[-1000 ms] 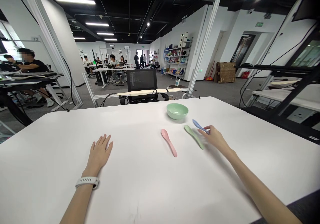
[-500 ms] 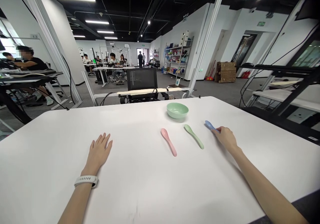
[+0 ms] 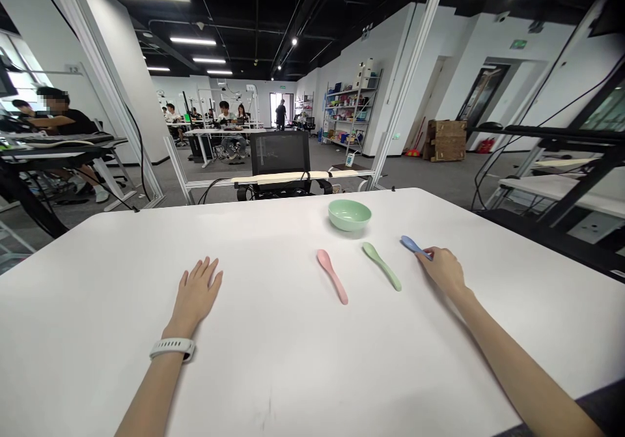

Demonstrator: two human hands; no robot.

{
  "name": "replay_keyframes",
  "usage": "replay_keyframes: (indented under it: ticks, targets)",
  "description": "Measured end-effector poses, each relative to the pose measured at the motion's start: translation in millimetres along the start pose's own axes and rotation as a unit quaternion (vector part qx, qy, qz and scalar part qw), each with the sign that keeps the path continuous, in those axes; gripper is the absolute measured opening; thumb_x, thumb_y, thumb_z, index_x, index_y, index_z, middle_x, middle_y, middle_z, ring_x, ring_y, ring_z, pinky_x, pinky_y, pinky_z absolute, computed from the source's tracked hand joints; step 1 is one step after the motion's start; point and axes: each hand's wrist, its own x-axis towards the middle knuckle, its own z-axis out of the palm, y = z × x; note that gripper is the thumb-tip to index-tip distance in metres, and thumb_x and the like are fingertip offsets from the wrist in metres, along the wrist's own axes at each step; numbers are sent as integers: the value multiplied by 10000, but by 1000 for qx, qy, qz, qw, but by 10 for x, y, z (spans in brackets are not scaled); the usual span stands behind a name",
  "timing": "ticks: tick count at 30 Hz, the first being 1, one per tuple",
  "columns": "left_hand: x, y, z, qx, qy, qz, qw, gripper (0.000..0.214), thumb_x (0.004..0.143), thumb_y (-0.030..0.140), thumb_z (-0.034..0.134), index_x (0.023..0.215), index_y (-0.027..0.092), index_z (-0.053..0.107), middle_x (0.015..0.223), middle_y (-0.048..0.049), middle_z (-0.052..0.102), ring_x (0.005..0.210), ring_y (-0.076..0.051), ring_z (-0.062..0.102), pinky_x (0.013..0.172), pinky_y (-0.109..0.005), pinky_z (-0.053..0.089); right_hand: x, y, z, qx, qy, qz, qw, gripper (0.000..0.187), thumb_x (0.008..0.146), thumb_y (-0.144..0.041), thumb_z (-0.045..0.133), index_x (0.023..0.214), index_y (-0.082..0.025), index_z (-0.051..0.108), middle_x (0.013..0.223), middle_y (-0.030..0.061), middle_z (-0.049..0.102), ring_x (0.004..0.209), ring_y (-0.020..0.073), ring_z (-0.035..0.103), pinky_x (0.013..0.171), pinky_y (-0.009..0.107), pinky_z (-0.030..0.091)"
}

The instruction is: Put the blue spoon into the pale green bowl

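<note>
My right hand (image 3: 444,271) is closed around the handle of a blue spoon (image 3: 411,245), whose bowl end points away to the left, at or just above the tabletop. Left of it a green spoon (image 3: 381,266) lies slantwise on the table, and further left a pink spoon (image 3: 333,277) lies at a similar angle. Behind the spoons stands a light green bowl (image 3: 349,215); no content shows in it. My left hand (image 3: 196,295) rests flat on the left part of the table, fingers outstretched, holding nothing.
The white table (image 3: 263,359) spans the foreground. Beyond its far edge are a metal frame bar (image 3: 278,178) and a black mesh chair (image 3: 280,153). A black stand with cables (image 3: 561,134) is at the right. Other people sit at desks further back.
The view has shifted slightly. My right hand keeps its hold on the blue spoon, which has turned a little. My left hand stays flat on the table.
</note>
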Motion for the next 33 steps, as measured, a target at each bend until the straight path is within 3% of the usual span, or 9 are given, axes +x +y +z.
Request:
replay_keyframes:
  ticks: [21,25,33]
  targets:
    - [-10,4,9,-11,5,6,1000,658,1102,449,307,1653,192,558,1783,-137,474,1685,-294,405,1391,-585,292,-6,0,7,7,17,-5,1000,528,1019,-534,506,1157,-115,796,1175,269,792,1032,392,754,872,471,562]
    - [-30,39,-49,-6,-4,2,1000,648,1109,452,316,1662,207,548,1796,-126,458,1694,-284,387,1396,-559,289,-20,-11,-33,-6,-11,-2,1000,480,1013,-455,509,1208,-116,789,1212,267,788,1074,383,747,878,447,544]
    - [-48,72,-104,-17,-18,3,1000,655,1111,447,311,1669,184,534,1804,-132,438,1703,-289,369,1400,-572,274,-65,-66,-71,-28,-19,13,999,541,1026,-482,513,1300,-100,780,1287,287,768,1148,424,746,889,460,550]
